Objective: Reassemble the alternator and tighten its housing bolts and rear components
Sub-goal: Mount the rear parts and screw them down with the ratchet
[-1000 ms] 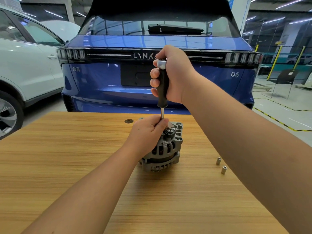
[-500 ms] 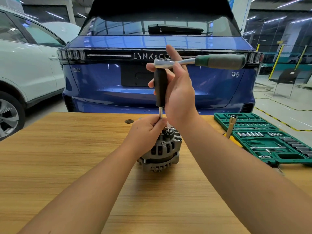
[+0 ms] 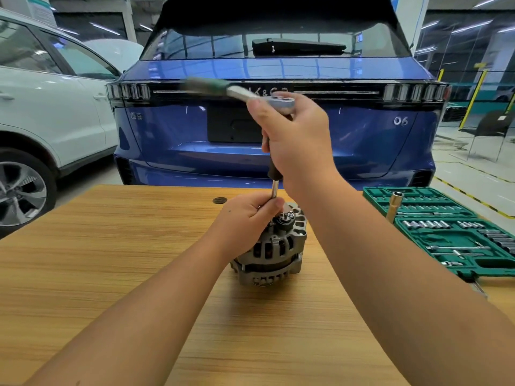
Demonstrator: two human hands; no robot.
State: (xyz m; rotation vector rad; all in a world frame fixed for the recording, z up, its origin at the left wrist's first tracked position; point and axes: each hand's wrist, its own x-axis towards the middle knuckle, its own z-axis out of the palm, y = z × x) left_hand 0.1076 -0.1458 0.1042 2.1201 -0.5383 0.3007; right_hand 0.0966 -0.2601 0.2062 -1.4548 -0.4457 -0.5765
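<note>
Right hand [image 3: 299, 140] is wrapped round the black upper grip of a vertical driver extension [image 3: 275, 188], fingers curled, directly under the ratchet head [image 3: 274, 102]. Judged purpose: keep the shaft plumb while the ratchet handle [image 3: 207, 86] sweeps; the handle points far-left and is motion-blurred.

Left hand [image 3: 246, 218] sits at the foot of the shaft, fingers curled over the alternator's top left edge, thumb against the steel rod. Likely doing 2 jobs: steadying the housing against turning force and guiding the socket onto a bolt. The socket-to-bolt contact is hidden by this hand.

Alternator [image 3: 274, 250] stands upright at the table's [image 3: 111, 260] centre, rear terminals up. Upright orientation gives straight-down access to the fasteners.

Right side: open green socket case [image 3: 451, 235], within easy reach of the right arm. 1 long socket [image 3: 393, 206] stands tilted at its near-left corner.

Beyond the far table edge: blue car [image 3: 362, 135]. Tailgate lettering partly covered by the ratchet; "K&CO" is legible. Badge "06" at right. White car [image 3: 55, 107] far left.
</note>
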